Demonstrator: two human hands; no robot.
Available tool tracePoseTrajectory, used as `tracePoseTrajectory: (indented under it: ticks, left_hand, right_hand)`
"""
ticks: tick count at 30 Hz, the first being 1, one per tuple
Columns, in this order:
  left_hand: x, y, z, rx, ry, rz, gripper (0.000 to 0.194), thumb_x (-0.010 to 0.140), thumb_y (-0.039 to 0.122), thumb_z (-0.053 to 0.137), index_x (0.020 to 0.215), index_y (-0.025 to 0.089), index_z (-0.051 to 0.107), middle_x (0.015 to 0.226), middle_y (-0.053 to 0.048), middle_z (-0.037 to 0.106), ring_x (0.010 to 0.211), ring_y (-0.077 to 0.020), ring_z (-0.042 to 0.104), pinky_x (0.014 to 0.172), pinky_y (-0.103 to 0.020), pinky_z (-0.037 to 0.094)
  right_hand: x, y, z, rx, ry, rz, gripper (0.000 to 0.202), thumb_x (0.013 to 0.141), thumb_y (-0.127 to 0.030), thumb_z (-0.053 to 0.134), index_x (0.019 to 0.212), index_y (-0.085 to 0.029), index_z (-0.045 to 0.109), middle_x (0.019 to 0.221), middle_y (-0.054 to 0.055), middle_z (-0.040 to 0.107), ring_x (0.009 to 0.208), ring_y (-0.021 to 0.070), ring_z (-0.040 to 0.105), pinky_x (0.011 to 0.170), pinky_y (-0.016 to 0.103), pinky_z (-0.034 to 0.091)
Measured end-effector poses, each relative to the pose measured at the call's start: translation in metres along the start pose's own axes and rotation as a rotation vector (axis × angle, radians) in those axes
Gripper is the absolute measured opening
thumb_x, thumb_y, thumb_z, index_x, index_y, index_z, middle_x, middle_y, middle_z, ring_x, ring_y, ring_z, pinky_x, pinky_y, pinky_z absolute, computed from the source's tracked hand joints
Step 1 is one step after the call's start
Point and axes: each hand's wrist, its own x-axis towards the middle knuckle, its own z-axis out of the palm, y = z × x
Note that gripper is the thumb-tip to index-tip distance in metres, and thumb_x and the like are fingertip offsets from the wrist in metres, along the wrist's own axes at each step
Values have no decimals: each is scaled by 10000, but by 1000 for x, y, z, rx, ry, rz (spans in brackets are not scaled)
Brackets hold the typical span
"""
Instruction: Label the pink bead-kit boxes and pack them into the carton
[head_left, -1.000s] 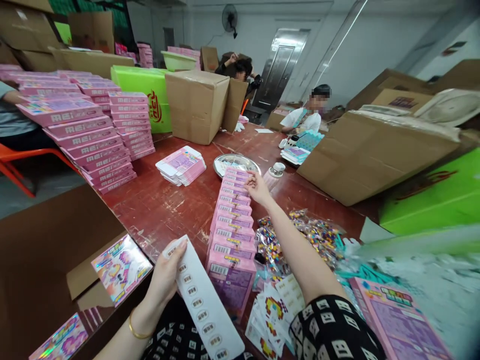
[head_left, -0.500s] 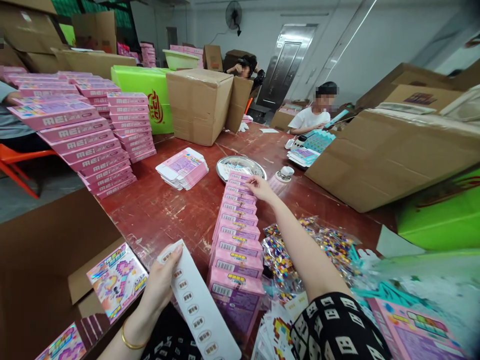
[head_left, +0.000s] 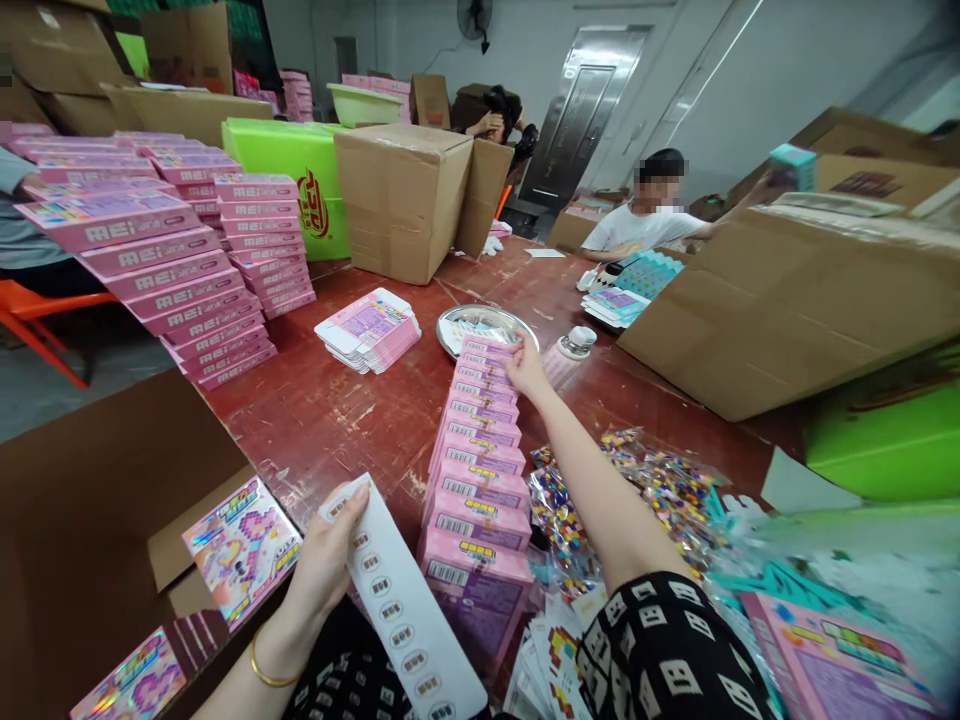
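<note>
My left hand (head_left: 330, 550) grips the upper end of a white sticker sheet (head_left: 409, 610), thumb on top. Small oval labels with dark print run down the sheet. Beside it, a row of pink boxes (head_left: 480, 515) stretches away from me, with barcodes on their upturned edges. At the far end of this row, my right hand (head_left: 529, 368) has its fingers closed on the right corner of a pink box (head_left: 486, 346). Its fingertips are partly hidden, and any small label under them cannot be made out. A round metal tray (head_left: 534, 328) is just behind.
Flat box blanks (head_left: 369, 328) lie left of the tray. Bags of coloured beads (head_left: 645, 490) lie under my right forearm. Tall stacks of pink boxes (head_left: 172, 290) stand left. Large cartons (head_left: 405, 205) rise behind, and another carton (head_left: 757, 310) rises at right. A co-worker (head_left: 645, 215) sits across the table.
My right hand has shifted slightly to the far box's right corner, its fingers now more curled. The co-worker's arm has reached out right with a teal box. The view has turned slightly.
</note>
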Motion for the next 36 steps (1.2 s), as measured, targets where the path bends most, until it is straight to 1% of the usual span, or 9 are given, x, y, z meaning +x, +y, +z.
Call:
tracePoseTrajectory:
  ticks: [4, 7, 11, 15, 22, 25, 28, 32, 36]
  left_hand:
    - [-11, 0, 5, 2, -72, 63, 399, 603, 432, 875, 753, 145, 643, 599, 30, 603, 507, -96, 540, 499, -196, 445]
    - [-21, -3, 9, 34, -122, 129, 383, 624, 447, 859, 750, 138, 670, 623, 13, 627, 542, -105, 555, 542, -206, 459]
    - [-33, -11, 10, 142, -208, 270, 329, 722, 428, 799, 893, 156, 729, 795, -36, 708, 675, -136, 616, 647, -226, 485]
    - [-45, -15, 8, 174, -186, 346, 322, 734, 463, 779, 810, 163, 694, 706, -9, 656, 604, -119, 561, 584, -216, 449]
    - [-55, -15, 10, 120, -225, 426, 395, 709, 466, 803, 661, 162, 556, 658, 26, 552, 585, -88, 495, 565, -190, 411]
    - [-51, -10, 3, 119, -181, 386, 388, 718, 488, 791, 717, 165, 576, 660, 28, 579, 547, -83, 501, 534, -187, 414]
    - [-27, 3, -13, 98, -40, 365, 434, 663, 534, 810, 789, 169, 611, 603, 45, 581, 481, -82, 484, 468, -182, 388]
    - [46, 24, -43, 87, 171, 384, 404, 666, 466, 806, 881, 162, 648, 643, 28, 641, 522, -112, 563, 529, -211, 463]
    - [122, 29, -65, 189, 401, 362, 218, 674, 229, 777, 829, 133, 656, 708, -16, 692, 634, -155, 638, 667, -265, 514]
  right_hand:
    - [-53, -57, -11, 127, 81, 7, 273, 890, -362, 563, 1074, -166, 608, 861, 51, 633, 650, 158, 562, 643, 314, 505]
    - [-124, -121, -10, 294, -138, -94, 283, 926, -430, 568, 840, -183, 674, 714, 21, 653, 613, 149, 587, 586, 280, 491]
    - [-202, -184, -4, 363, -354, -213, 183, 872, -378, 679, 870, -198, 715, 785, 33, 719, 716, 165, 661, 636, 279, 532]
    - [-234, -201, 9, 397, -306, -172, 126, 844, -321, 712, 889, -203, 705, 782, 28, 704, 665, 158, 644, 573, 272, 529]
    - [-255, -219, 11, 375, -4, -277, 110, 874, -137, 637, 841, -221, 699, 813, 30, 668, 765, 169, 629, 682, 307, 527]
    - [-238, -211, -6, 432, 114, -287, 92, 889, -169, 626, 823, -221, 665, 809, 27, 652, 792, 176, 620, 724, 323, 518]
    - [-184, -169, -27, 426, 282, -208, 94, 885, -296, 641, 839, -215, 632, 819, 29, 641, 795, 183, 609, 748, 336, 510]
    - [-82, -86, -47, 142, 240, 18, 196, 838, -389, 611, 812, -195, 597, 826, 53, 652, 777, 200, 600, 765, 364, 500]
    - [-9, -25, -35, 18, 98, 81, 204, 761, -341, 660, 656, -198, 559, 718, 51, 629, 738, 211, 582, 780, 383, 489]
